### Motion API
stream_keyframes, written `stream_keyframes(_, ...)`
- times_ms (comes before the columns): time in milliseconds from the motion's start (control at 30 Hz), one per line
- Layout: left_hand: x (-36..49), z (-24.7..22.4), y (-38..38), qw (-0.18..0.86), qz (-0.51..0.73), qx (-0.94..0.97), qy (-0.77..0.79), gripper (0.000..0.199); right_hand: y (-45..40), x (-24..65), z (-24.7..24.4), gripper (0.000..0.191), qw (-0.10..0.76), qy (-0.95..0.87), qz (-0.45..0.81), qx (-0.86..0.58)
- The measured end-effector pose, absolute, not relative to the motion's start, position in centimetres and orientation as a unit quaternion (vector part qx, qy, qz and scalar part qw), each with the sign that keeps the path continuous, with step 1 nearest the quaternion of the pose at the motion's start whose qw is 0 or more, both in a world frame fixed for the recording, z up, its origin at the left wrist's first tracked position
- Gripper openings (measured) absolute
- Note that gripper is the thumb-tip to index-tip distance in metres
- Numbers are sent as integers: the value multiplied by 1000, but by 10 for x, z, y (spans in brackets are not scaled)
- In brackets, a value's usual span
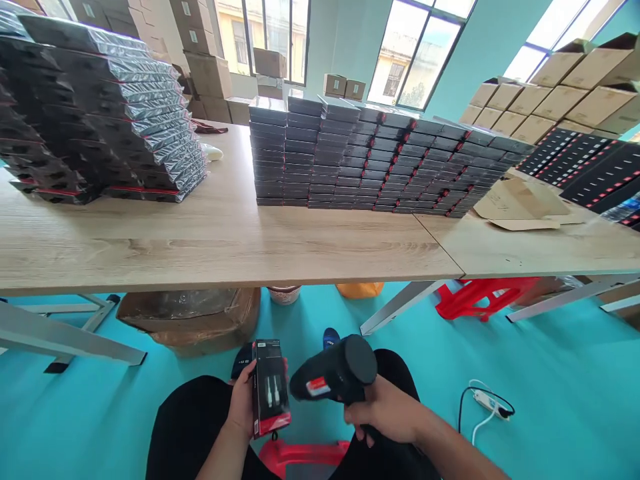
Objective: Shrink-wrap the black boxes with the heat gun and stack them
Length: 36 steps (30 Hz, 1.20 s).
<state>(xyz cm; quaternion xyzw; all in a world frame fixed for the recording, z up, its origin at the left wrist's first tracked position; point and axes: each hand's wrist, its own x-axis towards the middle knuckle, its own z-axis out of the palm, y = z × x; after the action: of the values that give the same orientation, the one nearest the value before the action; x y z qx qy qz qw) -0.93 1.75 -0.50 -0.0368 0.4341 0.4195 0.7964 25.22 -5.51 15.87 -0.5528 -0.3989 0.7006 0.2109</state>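
Note:
My left hand [243, 403] grips a black and red retail box [271, 383] by its left side, with fingertips showing at its right edge. The box is held upright over my lap, with two pale pictured items on its face. In my right hand [385, 410] is a black hair dryer [333, 370] with a red and white label, held by the handle. Its nozzle points left toward the box, close to it but apart. The fingers round the handle are partly hidden.
On the wooden table [200, 257] stand a long stack of dark boxes [370, 160] and a pile of film-wrapped boxes [100, 120]. A flattened cardboard piece [525, 200] lies at right. Below are a carton [195, 320], a red stool [483, 300] and a power strip [493, 403].

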Motion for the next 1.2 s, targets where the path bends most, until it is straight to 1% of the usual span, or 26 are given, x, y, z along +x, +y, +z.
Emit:
stream_keyframes(67,-9,-2,18,786,432,-42,440,51,-68,255,155,15,248,-373,666,-596)
stream_keyframes(133,-7,-2,19,786,420,-39,452,52,-78,251,154,19,230,-351,694,-585)
stream_keyframes(200,-5,-4,20,803,381,-28,457,54,-83,240,157,22,206,-332,742,-545)
stream_keyframes(233,-4,-5,20,812,355,-23,462,54,-81,233,159,22,210,-324,756,-528)
stream_keyframes(300,-1,-5,19,822,315,-14,475,54,-68,220,162,19,264,-332,739,-523)
stream_keyframes(367,0,-3,16,824,293,-2,485,53,-47,213,163,19,337,-342,681,-552)
stream_keyframes(433,-1,1,13,828,297,10,476,53,-28,216,163,17,354,-344,654,-573)
stream_keyframes(500,-3,3,11,831,310,10,461,48,-18,227,162,12,336,-346,658,-579)
stream_keyframes(567,-6,0,12,824,332,-3,459,40,-22,241,160,11,309,-345,676,-573)
stream_keyframes(667,-12,-16,19,762,404,-47,505,24,-47,259,154,21,283,-326,701,-568)
stream_keyframes(733,-18,-29,25,708,458,-84,531,14,-67,262,149,30,304,-278,699,-585)
stream_keyframes(833,-22,-43,29,683,480,-121,537,15,-90,250,143,33,323,-248,698,-589)
stream_keyframes(967,-20,-45,28,710,447,-113,532,22,-95,220,143,27,293,-268,749,-530)
stream_keyframes(1067,-20,-44,26,714,461,-111,515,18,-90,209,145,20,335,-293,700,-559)
stream_keyframes(1133,-21,-43,26,706,478,-113,510,16,-88,211,145,20,347,-302,673,-578)
stream_keyframes(1200,-22,-44,26,704,474,-118,515,17,-89,216,143,26,310,-296,700,-571)
